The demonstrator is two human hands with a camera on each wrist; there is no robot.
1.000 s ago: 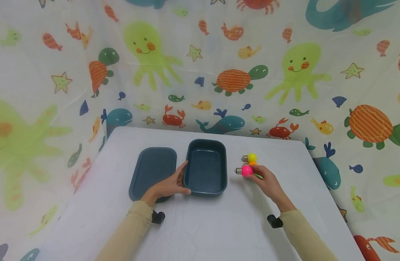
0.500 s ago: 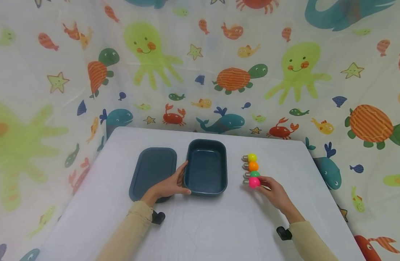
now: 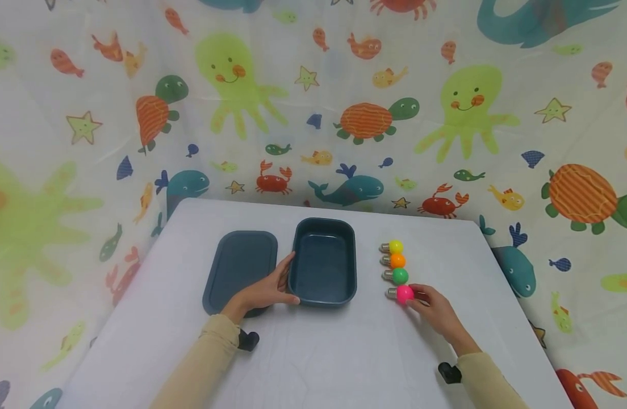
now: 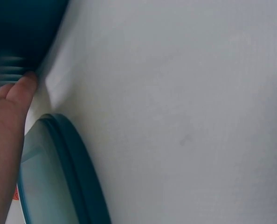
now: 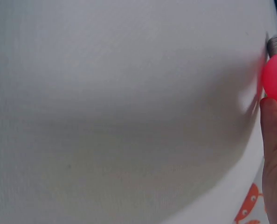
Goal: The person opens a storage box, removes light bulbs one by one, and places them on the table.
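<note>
I'm on the pink bulb (image 3: pixel 405 293): it lies on the white table (image 3: pixel 318 363), nearest of a row of four little coloured bulbs, metal screw base pointing left toward the box. My right hand (image 3: pixel 435 313) has its fingertips on the bulb's right side, fingers curled in a light pinch around it; the right wrist view shows one finger (image 5: pixel 273 140) pressed against the pink globe (image 5: pixel 276 79). The forearm comes in from the lower right, sleeve low over the table.

Behind it, in line, the green bulb (image 3: pixel 399 276), the orange bulb (image 3: pixel 397 261) and the yellow bulb (image 3: pixel 394 247), each just beside the next.

Left of the row sits the dark teal box (image 3: pixel 324 262), open. My left hand (image 3: pixel 264 291) clasps its near left corner, thumb along the front wall. The matching lid (image 3: pixel 240 267) lies flat just beside the box, partly under that wrist.

No writing legible anywhere.
</note>
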